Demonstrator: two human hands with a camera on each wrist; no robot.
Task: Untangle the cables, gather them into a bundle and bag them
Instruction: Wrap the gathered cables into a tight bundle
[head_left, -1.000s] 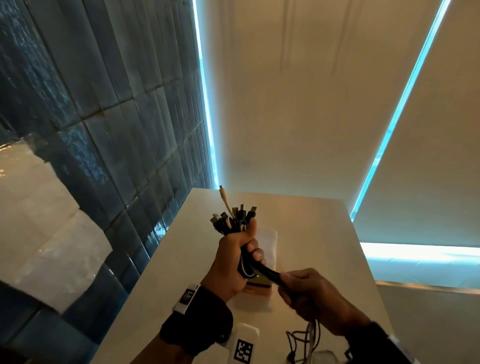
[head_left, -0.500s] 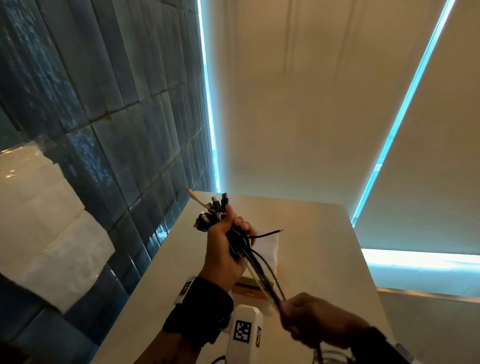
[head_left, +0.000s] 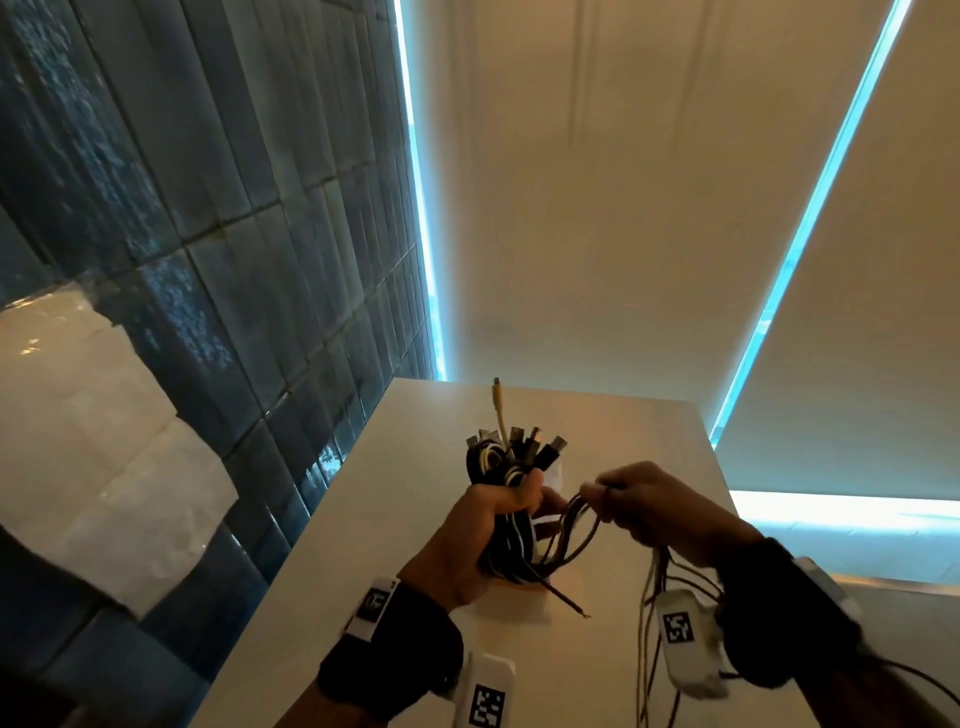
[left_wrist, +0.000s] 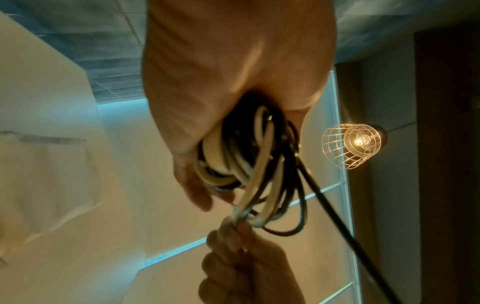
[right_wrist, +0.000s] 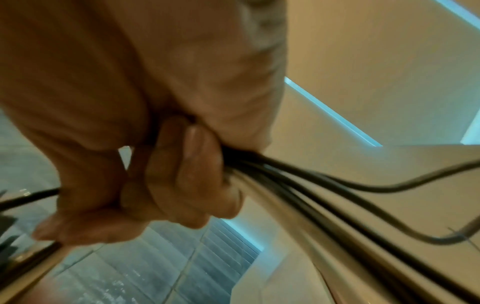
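We are holding the cables (head_left: 511, 499) in the air over the near half of the table (head_left: 363, 530), in front of the chest. Our left hand (head_left: 478, 540) is gripping the bundle upright, fingers wrapped tight around it, with the plugs (head_left: 524, 447) fanning out above the thumb and one pale lead (head_left: 500, 410) standing taller than the rest. Our right hand (head_left: 654, 512), just to the right, is pinching a loop of the same strands between thumb and curled fingers (right_wrist: 197, 164); loose ends are hanging below it. No brand name or legible writing is showing; the wrist bands (head_left: 395, 654) are carrying only black-and-white square code tags (head_left: 678, 626). A pale flat sheet (head_left: 553, 475), possibly the bag, is lying on the table behind the bundle, mostly hidden. The table is plain and light-coloured. Dark glossy tiles (head_left: 208, 234) are covering the left wall, cream blinds (head_left: 597, 208) edged with blue light are filling the far side, and a caged bulb (left_wrist: 355, 144) is glowing in the left wrist view.
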